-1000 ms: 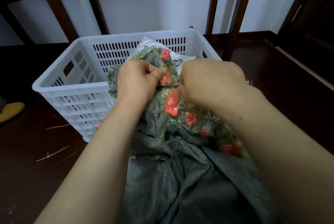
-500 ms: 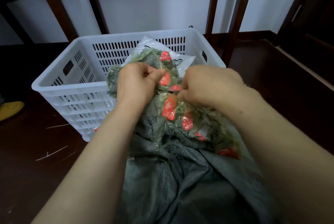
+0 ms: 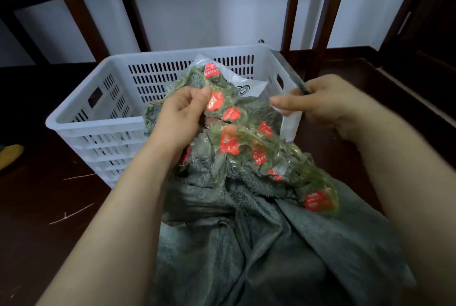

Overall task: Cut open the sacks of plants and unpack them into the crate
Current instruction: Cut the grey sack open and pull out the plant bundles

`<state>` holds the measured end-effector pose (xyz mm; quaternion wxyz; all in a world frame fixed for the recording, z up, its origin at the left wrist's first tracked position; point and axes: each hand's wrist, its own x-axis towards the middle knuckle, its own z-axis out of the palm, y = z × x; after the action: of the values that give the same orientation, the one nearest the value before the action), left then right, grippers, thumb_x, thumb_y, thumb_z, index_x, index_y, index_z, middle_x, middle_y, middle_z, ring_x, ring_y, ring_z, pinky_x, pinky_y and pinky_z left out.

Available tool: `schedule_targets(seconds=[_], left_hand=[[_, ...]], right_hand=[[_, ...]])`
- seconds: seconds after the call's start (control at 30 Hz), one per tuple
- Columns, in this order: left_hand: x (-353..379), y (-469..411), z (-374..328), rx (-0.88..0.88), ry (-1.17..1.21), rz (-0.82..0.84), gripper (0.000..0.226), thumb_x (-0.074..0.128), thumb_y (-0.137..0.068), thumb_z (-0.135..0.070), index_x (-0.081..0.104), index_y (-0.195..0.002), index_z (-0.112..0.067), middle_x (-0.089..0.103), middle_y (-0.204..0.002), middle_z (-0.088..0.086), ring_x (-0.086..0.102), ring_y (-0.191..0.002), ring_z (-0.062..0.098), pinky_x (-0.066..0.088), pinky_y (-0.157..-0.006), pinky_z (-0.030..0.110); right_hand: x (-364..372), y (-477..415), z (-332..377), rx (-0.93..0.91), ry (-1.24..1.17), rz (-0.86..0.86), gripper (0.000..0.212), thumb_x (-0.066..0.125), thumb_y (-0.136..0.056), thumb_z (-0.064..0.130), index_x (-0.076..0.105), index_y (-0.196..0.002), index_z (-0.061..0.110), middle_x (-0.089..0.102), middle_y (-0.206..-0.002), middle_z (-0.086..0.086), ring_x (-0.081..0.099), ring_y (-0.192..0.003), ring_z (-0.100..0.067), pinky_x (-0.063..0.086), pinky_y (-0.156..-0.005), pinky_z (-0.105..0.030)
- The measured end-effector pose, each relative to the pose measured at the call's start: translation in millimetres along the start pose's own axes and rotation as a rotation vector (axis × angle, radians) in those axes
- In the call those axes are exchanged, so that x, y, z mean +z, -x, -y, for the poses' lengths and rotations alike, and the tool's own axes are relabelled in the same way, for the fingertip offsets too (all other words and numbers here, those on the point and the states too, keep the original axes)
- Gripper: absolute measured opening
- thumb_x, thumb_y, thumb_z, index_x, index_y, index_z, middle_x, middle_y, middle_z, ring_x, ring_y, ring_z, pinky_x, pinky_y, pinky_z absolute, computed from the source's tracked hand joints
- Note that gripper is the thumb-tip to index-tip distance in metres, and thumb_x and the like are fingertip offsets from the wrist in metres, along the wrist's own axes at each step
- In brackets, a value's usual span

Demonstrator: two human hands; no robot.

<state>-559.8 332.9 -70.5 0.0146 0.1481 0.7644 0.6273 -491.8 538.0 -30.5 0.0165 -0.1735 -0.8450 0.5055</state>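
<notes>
One white slatted crate [image 3: 81, 120] stands in the middle of the frame. One grey-green woven sack [image 3: 246, 256] fills the lower centre, its frayed mouth open just below the hands. Out of it comes one bundle of plants [image 3: 246, 137], wrapped in clear film and carrying at least eight red labels [image 3: 229, 144]. The crumpled film hides how many separate packs make up the bundle. Two hands are in view. The left hand [image 3: 181, 118], centre left, pinches the upper end of the bundle between thumb and curled fingers, holding it above the crate's near rim. The right hand [image 3: 323, 105], centre right, is apart from the bundle, just to its right. Its fingers curl round a dark slender tool [image 3: 301, 86], and the forefinger stretches toward the plants. The tool is blurred and mostly hidden in the fist, so its kind is unclear. One white plastic bag [image 3: 249, 88] lies in the crate behind the bundle, partly covered. One yellow object [image 3: 11, 155] is cut off by the left edge. A few pale straws [image 3: 71, 214] lie on the dark floor [image 3: 37, 194] at lower left.
</notes>
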Motion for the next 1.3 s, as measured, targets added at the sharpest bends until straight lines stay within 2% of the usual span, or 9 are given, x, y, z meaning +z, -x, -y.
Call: schedule_targets(seconds=[0.17,0.3,0.4,0.63,0.83,0.97,1.03,1.13,1.3], left_hand=[[6.1,6.0,-18.2,-0.077,0.129,0.148,0.041,0.055,-0.089,-0.045,0.062,-0.100,-0.006,0.070,-0.086,0.004,0.067,-0.070,0.011,0.054,-0.071,0.021],[1.8,11.9,-43.5,-0.117,-0.632,0.259,0.075,0.064,-0.053,-0.070,0.058,-0.107,-0.019,0.068,-0.095,-0.007,0.064,-0.088,0.013,0.053,-0.086,0.031],[10.8,10.3,-49.1,0.019,-1.071,0.261,0.052,0.061,-0.066,-0.072,0.063,-0.074,-0.020,0.063,-0.074,-0.005,0.056,-0.076,0.014,0.041,-0.096,0.039],[31.8,11.4,-25.8,-0.195,-0.048,0.248,0.019,0.069,-0.078,0.003,0.067,-0.090,-0.011,0.067,-0.072,0.002,0.060,-0.057,0.009,0.051,-0.056,0.023],[24.3,8.6,-21.3,-0.461,0.215,0.321,0.045,0.071,-0.067,-0.033,0.065,-0.102,-0.004,0.066,-0.084,0.009,0.060,-0.066,0.025,0.049,-0.071,0.031],[36.1,9.5,-16.2,-0.454,0.256,0.150,0.036,0.071,-0.076,-0.041,0.069,-0.094,-0.010,0.074,-0.084,0.006,0.071,-0.081,0.021,0.051,-0.090,0.045],[42.5,11.3,-14.9,-0.419,0.313,0.045,0.020,0.069,-0.084,-0.022,0.066,-0.088,-0.003,0.072,-0.078,0.008,0.069,-0.067,0.018,0.057,-0.076,0.037],[45.2,9.4,-9.9,-0.248,0.233,-0.055,0.018,0.064,-0.089,-0.014,0.059,-0.075,-0.004,0.067,-0.069,0.006,0.061,-0.050,0.009,0.052,-0.054,0.018],[43.1,2.5,3.0,-0.065,-0.070,-0.182,0.026,0.063,-0.090,-0.031,0.054,-0.071,-0.015,0.069,-0.082,0.016,0.060,-0.066,0.021,0.055,-0.072,0.041]], right_hand=[[32.1,-10.2,-10.2,0.002,-0.233,0.031,0.034,0.083,-0.066,0.024,0.068,-0.087,0.002,0.062,-0.054,-0.002,0.055,-0.043,-0.012,0.051,-0.045,-0.024],[28.5,-16.3,-4.3,-0.110,-0.447,-0.155,0.009,0.076,-0.077,0.008,0.068,-0.078,0.006,0.067,-0.054,-0.001,0.063,-0.046,-0.014,0.052,-0.046,-0.024],[31.5,-13.7,0.1,-0.148,-0.436,-0.135,0.016,0.073,-0.081,0.008,0.063,-0.069,0.010,0.059,-0.042,0.004,0.054,-0.034,-0.006,0.042,-0.036,-0.016],[30.9,-23.1,-13.1,-0.119,-0.480,-0.239,0.006,0.072,-0.081,0.008,0.068,-0.078,0.007,0.066,-0.056,-0.003,0.063,-0.048,-0.013,0.054,-0.049,-0.029],[38.1,-32.5,-21.5,-0.192,-0.293,-0.288,0.019,0.077,-0.077,0.025,0.068,-0.065,0.012,0.069,-0.070,-0.012,0.067,-0.066,-0.028,0.056,-0.070,-0.043],[39.6,-26.4,-14.8,-0.177,-0.365,-0.152,0.026,0.074,-0.082,0.026,0.068,-0.083,0.001,0.065,-0.066,-0.007,0.060,-0.056,-0.017,0.053,-0.059,-0.033],[35.6,-20.4,-10.0,-0.160,-0.294,-0.135,0.027,0.070,-0.083,0.038,0.065,-0.091,0.012,0.063,-0.072,0.004,0.058,-0.056,-0.008,0.048,-0.055,-0.026],[13.8,-8.2,7.9,-0.269,0.064,-0.239,0.019,0.053,-0.094,0.041,0.059,-0.095,0.024,0.057,-0.082,0.007,0.049,-0.061,-0.005,0.045,-0.065,-0.030],[-21.2,28.3,34.7,-0.246,0.547,0.144,0.033,0.045,-0.097,0.041,0.069,-0.082,0.024,0.057,-0.053,0.006,0.044,-0.040,-0.001,0.037,-0.044,-0.014]])
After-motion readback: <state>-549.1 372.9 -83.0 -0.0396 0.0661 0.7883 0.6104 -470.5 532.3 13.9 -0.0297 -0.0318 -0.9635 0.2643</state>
